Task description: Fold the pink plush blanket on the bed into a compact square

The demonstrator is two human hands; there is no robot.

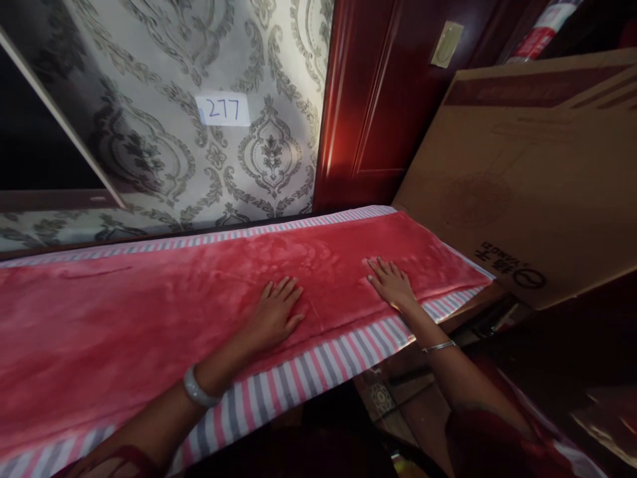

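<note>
Hands [275, 312] flat on red blanket [149, 312]

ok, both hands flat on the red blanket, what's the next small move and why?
Probably sweep both palms outward along the cloth. The left hand and right hand lie flat and open on the red blanket, gripping nothing. Faint creases show in the plush near them, and the blanket sits over a striped sheet whose edge shows at the front. A smoothing stroke seems to fit better than a lift.

damask wallpaper [164, 133] beside a red door [378, 99]
a paper label [223, 109] reading 277 on the wall; cardboard box [527, 166] leaning right.
</note>
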